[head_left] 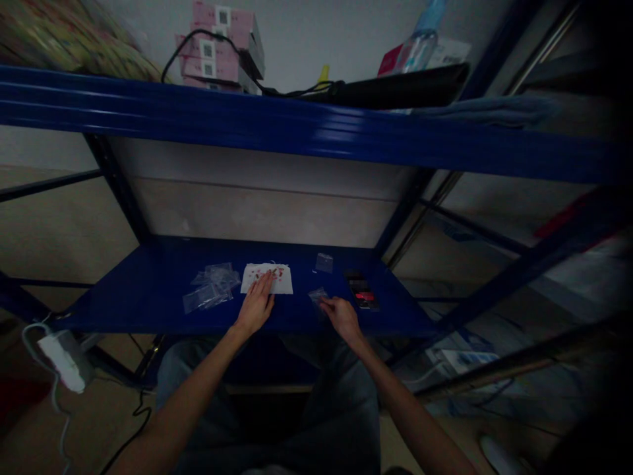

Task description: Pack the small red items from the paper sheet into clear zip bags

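My left hand (256, 303) lies with its fingers stretched over a white sheet of paper (281, 286). Small reddish and brown pieces (258, 272) are scattered on that sheet, some hidden under the fingertips. In my right hand (341, 315) a small clear plastic bag (317, 296) is pinched between thumb and fingers, just above the blue shelf. What the bag contains, if anything, is too small to tell. Behind it another clear bag (324, 262) lies flat. A loose pile of clear bags (215, 285) is left of the paper.
Right of my right hand lies a dark phone-like slab (362, 290) with a red patch. The blue shelf (163, 257) has posts at its sides. An upper shelf beam (277, 122) crosses above, carrying pink boxes (210, 49), a black cable and a spray bottle (420, 43). A white power strip (63, 363) hangs lower left.
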Demonstrator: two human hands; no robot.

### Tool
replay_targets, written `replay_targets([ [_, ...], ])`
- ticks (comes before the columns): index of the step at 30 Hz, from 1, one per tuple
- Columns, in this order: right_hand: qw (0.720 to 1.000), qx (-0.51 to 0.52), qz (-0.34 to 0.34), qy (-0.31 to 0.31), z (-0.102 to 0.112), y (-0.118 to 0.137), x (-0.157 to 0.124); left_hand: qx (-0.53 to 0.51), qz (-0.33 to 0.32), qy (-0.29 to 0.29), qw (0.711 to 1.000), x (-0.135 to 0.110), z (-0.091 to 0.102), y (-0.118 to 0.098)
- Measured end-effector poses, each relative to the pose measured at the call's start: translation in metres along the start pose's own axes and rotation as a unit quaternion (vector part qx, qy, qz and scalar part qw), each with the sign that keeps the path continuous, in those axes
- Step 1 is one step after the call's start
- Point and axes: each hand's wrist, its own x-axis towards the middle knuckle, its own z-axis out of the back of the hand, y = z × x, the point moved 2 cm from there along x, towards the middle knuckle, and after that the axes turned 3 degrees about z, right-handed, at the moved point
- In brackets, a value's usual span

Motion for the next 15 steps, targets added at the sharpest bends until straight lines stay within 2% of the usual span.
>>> replay_targets([
  [4,0.998,0.047,-0.03,-0.04,0.008,0.007,0.005,-0.028,-0.013,-0.024,0.999,-0.028,0.016,-0.018],
  [7,0.982,0.128,-0.019,-0.136,0.024,0.021,-0.004,-0.052,-0.029,-0.029,0.998,-0.062,0.025,-0.038],
  [10,0.958,0.19,0.034,-0.21,0.036,0.049,-0.031,-0.121,-0.019,-0.023,0.992,-0.102,0.03,-0.057],
  [13,0.949,0.237,0.099,-0.182,0.034,0.089,-0.077,-0.277,0.044,-0.015,0.96,-0.143,0.031,-0.068],
  [15,0.948,0.265,0.134,-0.119,0.025,0.115,-0.116,-0.411,0.124,-0.007,0.903,-0.167,0.031,-0.072],
])
